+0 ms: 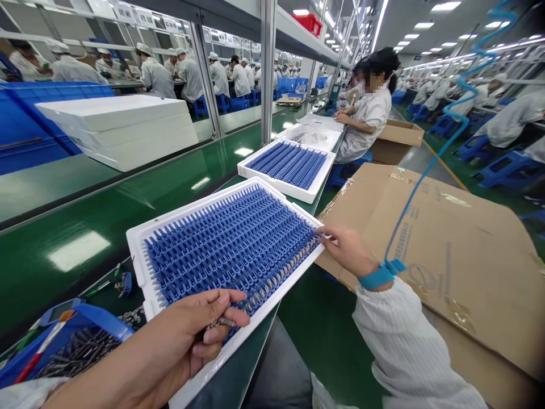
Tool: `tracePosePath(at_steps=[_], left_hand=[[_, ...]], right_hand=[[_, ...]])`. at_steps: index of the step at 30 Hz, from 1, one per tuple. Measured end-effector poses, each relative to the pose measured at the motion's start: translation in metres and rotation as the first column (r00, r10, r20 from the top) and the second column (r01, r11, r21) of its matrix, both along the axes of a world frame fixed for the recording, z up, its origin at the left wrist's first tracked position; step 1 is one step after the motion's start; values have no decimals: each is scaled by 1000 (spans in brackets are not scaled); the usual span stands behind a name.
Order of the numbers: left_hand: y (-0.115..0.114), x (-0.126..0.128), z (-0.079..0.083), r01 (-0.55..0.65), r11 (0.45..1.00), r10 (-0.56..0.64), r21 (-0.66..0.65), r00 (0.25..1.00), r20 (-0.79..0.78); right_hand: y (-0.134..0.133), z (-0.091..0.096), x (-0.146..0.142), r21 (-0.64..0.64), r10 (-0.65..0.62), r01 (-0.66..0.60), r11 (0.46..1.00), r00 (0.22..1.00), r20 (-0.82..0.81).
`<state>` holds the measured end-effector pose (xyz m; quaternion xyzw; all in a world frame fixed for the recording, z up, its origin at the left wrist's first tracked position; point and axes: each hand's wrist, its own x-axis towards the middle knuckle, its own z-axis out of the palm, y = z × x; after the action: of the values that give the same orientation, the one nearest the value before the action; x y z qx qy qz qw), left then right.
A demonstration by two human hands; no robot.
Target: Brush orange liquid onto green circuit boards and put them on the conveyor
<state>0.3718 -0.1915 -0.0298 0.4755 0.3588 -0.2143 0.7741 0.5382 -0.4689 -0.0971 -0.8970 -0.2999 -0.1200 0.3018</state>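
A white foam tray (140, 244) filled with rows of blue slotted holders (221, 238) lies on the green bench in front of me. Small metal parts stand in its near rows (272, 281). My left hand (187, 335) is closed on a small bunch of metal springs or pins (217, 324) over the tray's near edge. My right hand (347, 247) pinches at the tray's right edge, its fingertips touching the holders there; whether it holds a part is hidden. A blue wrist strap (377, 276) with a coiled cord sits on my right wrist.
A blue bin (85, 318) of dark metal parts sits at lower left. A second filled tray (289, 165) lies further along. White foam boxes (123, 128) stand behind on the conveyor (63, 227). A large cardboard sheet (451, 250) lies on the right. A seated co-worker (370, 113) works ahead.
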Motion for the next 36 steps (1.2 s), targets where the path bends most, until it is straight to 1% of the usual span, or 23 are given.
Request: tracePosePath(at_steps=[2,4,6,8,10,12,16,18,19,20,22,25,27,29,31,33,34,36], left_hand=[[-6,3,7,-25,999,25,-31,1000,13],[-12,6,12,-29,996,32,-79,999,38],[-16,9,14,-33,992,41,-123,997,64],[-19,10,15,-29,983,46,-180,995,93],[-21,9,15,-5,973,33,-231,992,121],[-22,8,15,27,965,12,-263,989,146],[-23,7,15,55,956,-7,-287,987,163],[-23,6,16,77,956,-32,-282,986,161],[-23,6,15,97,957,-55,-272,986,159],[-23,5,15,118,960,-80,-255,985,154],[-22,4,13,163,964,-134,-212,980,145],[-21,2,8,210,964,-188,-165,972,140],[-21,1,6,218,963,-197,-160,971,137],[-21,1,6,200,965,-181,-169,976,120],[-21,2,7,168,971,-156,-168,984,82],[-19,3,9,135,980,-131,-145,991,39],[-17,3,10,125,983,-123,-135,992,22],[-14,3,10,107,985,-108,-133,994,1]], right_hand=[[9,15,-25,103,42,-48,993,997,68],[25,29,-55,200,136,-158,967,983,120],[45,40,-82,253,271,-302,919,951,150],[64,44,-100,319,408,-431,844,902,140],[79,43,-106,346,486,-508,789,860,156],[88,39,-105,344,515,-555,758,832,206],[91,34,-101,378,562,-622,685,782,269],[90,33,-101,429,570,-626,651,777,269],[89,33,-101,462,562,-611,642,786,258],[88,33,-101,493,547,-587,642,801,241],[86,33,-101,533,506,-525,664,840,196],[86,35,-102,547,468,-460,699,873,135],[84,37,-103,541,455,-438,718,884,112],[77,40,-100,528,426,-409,744,900,95],[61,40,-90,506,340,-329,797,937,73],[40,37,-70,458,189,-189,868,981,45],[28,33,-57,420,104,-109,901,994,34],[7,21,-28,305,9,-12,952,1000,12]])
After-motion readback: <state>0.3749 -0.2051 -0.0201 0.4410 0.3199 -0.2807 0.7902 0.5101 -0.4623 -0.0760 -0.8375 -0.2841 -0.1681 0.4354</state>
